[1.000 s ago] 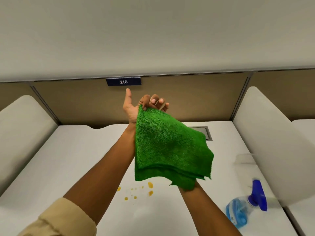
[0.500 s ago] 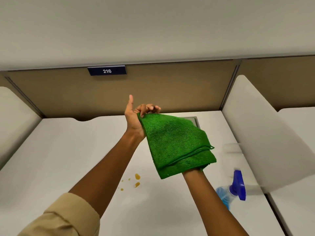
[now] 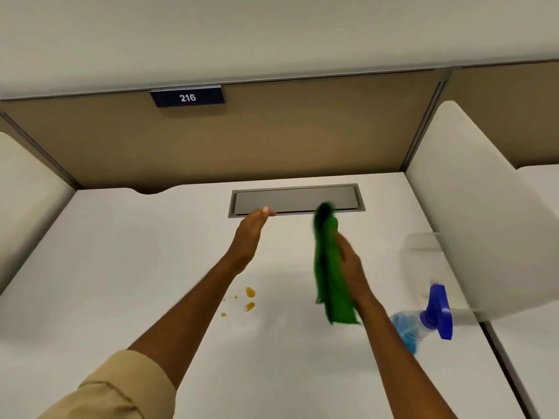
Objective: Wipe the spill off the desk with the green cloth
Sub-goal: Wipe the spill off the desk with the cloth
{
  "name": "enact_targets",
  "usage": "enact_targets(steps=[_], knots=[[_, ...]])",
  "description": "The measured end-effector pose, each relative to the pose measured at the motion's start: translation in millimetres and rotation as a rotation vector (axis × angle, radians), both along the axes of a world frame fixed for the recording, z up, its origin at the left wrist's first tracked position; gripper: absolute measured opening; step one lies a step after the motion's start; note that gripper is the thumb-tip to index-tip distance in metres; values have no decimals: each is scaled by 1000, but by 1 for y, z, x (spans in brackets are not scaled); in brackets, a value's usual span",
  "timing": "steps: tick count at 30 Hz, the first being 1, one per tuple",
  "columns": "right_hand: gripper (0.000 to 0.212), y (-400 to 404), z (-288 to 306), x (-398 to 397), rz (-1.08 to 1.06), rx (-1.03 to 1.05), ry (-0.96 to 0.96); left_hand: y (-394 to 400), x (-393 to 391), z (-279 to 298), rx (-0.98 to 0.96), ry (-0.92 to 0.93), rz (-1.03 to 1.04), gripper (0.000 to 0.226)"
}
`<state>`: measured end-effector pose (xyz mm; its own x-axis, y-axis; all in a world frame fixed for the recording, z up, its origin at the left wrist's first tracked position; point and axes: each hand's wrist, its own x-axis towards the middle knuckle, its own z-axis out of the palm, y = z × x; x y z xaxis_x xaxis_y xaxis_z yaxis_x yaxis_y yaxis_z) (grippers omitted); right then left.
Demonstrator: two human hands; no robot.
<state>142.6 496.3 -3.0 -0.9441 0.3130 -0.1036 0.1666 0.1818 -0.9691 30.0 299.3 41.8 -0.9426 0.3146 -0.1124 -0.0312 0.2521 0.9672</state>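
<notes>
The spill is a few small orange-yellow drops on the white desk, just right of my left forearm. My right hand is shut on the green cloth, which hangs folded and edge-on above the desk, right of the spill and clear of it. My left hand is held flat and empty in the air over the desk, fingers pointing toward the back, apart from the cloth.
A spray bottle with blue liquid and a blue trigger lies at the desk's right side. A grey cable hatch is set into the back of the desk. White dividers flank both sides; a tan panel carries a sign reading 216.
My left hand let go of the cloth and moved left and down. The cloth now hangs from my right hand alone, turned edge-on and lower over the desk.
</notes>
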Motion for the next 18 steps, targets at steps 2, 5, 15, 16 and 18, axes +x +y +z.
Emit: enact_targets(steps=[2, 5, 15, 16, 18], knots=[[46, -14, -43, 0, 252, 342, -182, -9, -1, -11, -80, 14, -13, 47], [59, -38, -112, 16, 441, 628, -458, -29, -1, -29, -263, 100, -100, 58], [75, -60, -135, 4, 290, 903, -523, -82, -10, -75, -718, 337, -298, 79], [76, -61, -137, 2, 284, 932, -533, -91, -11, -80, -723, 321, -291, 79], [78, -61, -142, -3, 282, 977, -544, -110, -14, -91, -748, 296, -277, 80]])
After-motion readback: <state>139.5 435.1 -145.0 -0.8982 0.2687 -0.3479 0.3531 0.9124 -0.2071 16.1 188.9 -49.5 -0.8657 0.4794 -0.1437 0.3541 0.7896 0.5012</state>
